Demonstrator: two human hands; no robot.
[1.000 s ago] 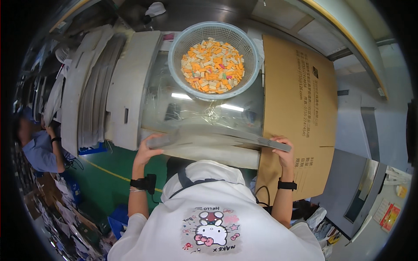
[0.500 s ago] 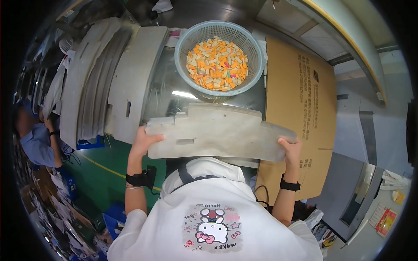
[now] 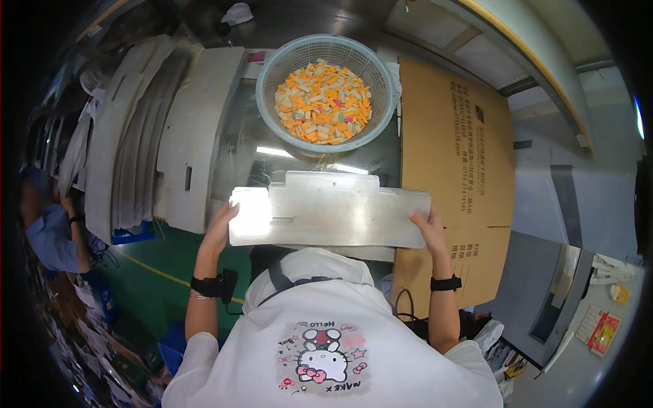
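Note:
I hold a flat grey metal plate (image 3: 330, 211) with a stepped top edge in front of my chest, its broad face turned up toward the camera. My left hand (image 3: 219, 228) grips its left end and my right hand (image 3: 428, 228) grips its right end. Beyond the plate, a pale blue mesh basket (image 3: 272, 64) full of small orange and cream pieces rests on a shiny steel table (image 3: 241, 149).
A stack of grey plates (image 3: 136, 149) leans at the left. A flattened brown cardboard sheet (image 3: 456, 156) lies on the right. Another person in blue (image 3: 47, 231) works at the far left. Below me is green floor (image 3: 149, 279).
I have lifted the plate off the table edge and tipped it from nearly edge-on to flat-faced toward the camera. My hands rose with it.

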